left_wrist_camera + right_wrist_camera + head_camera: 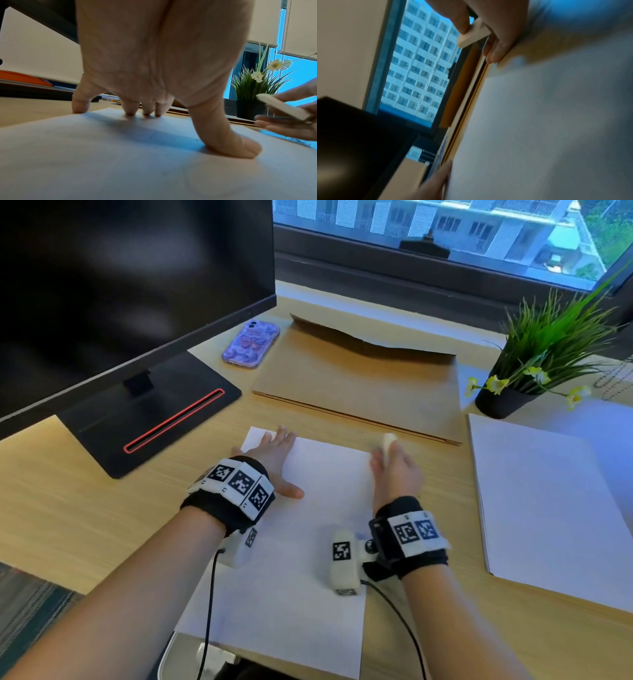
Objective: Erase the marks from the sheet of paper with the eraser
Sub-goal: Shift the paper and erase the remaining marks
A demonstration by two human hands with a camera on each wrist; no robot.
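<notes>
From the head view: white rectangular sheet of paper (308,542) lies on the pale wooden surface (68,525), in front of a flat brown cardboard envelope (359,381). Left hand (274,463) lies flat, fingers spread, on the sheet's far left corner. Right hand (394,470), blurred, sits at the far right edge with the small white block eraser (388,445) in its grip. Step, as I judge it: between rubbing strokes, or about to begin one. No marks visible on the sheet here.

Left wrist view: fingertips (130,111) and thumb press the paper down. Only faint grey traces show under the palm. The eraser (283,108) is lifted clear of the sheet, pinched between thumb and fingers.

Right wrist view: heavily smeared; eraser (473,35) pinched, its working end off the paper. Next move likely calls for finding the remaining marks and lowering the eraser while the left hand holds firm.
</notes>
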